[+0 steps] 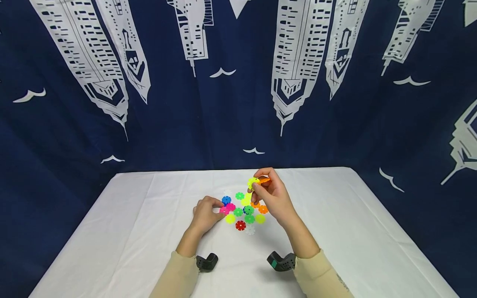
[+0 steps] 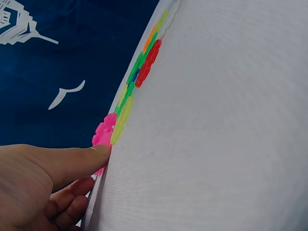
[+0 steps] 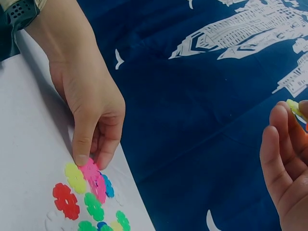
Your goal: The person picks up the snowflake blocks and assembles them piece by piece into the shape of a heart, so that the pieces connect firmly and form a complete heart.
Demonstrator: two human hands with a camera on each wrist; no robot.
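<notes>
My left hand (image 1: 204, 214) is low at the left side of a cluster of flat notched plastic discs, thumb and fingers pinching the edge of a pink snowflake disc (image 2: 102, 134). Another pink disc (image 1: 231, 207) overlaps it. Raised over the far right of the cluster, my right hand (image 1: 275, 194) holds a yellow disc (image 1: 252, 183) between thumb and fingers. An orange disc (image 1: 265, 180) sits edge-on against that yellow one, partly hidden by the fingers. In the right wrist view, only the raised fingers and a bit of the yellow disc (image 3: 294, 107) show.
Several discs lie on the white table (image 1: 130, 240): a red disc (image 1: 240, 225), a blue disc (image 1: 226, 200), a green disc (image 1: 249, 219), an orange disc (image 1: 263, 209) and a clear disc (image 1: 250, 229). A dark blue curtain (image 1: 208, 124) hangs behind the table.
</notes>
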